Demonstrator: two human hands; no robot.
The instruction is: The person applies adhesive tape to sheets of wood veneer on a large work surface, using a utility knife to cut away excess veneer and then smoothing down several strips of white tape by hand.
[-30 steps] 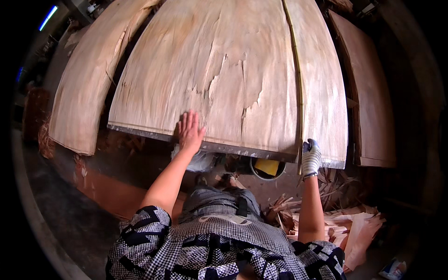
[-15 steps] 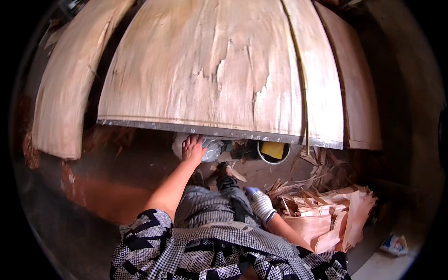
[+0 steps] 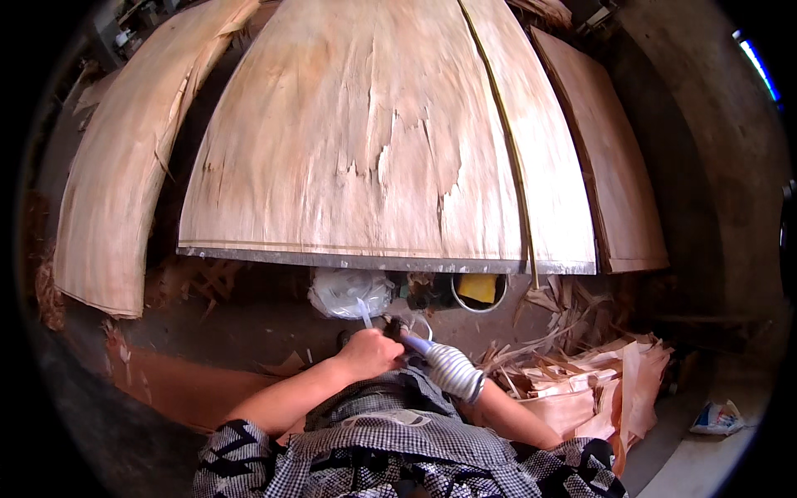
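In front of my waist, my left hand is bare and closed on a narrow white plastic strip, whose end sticks up above the fingers. My right hand, in a white-and-grey striped glove with bluish fingertips, meets it from the right with fingers pinched together. A white loop, apparently part of the same strip, curves out by the gloved fingertips. Just beyond the hands sits a round bundle in clear plastic, partly under the table edge. What lies between the fingertips is hidden.
A large wood veneer sheet with cracks covers the table ahead, a thin stick across it. More veneer stacks stand left and right. A bucket with something yellow is underneath. Veneer scraps are piled at right.
My left hand has come back from the plastic-wrapped bundle to my waist, now with the white strip. My right hand has moved up and inward to meet it.
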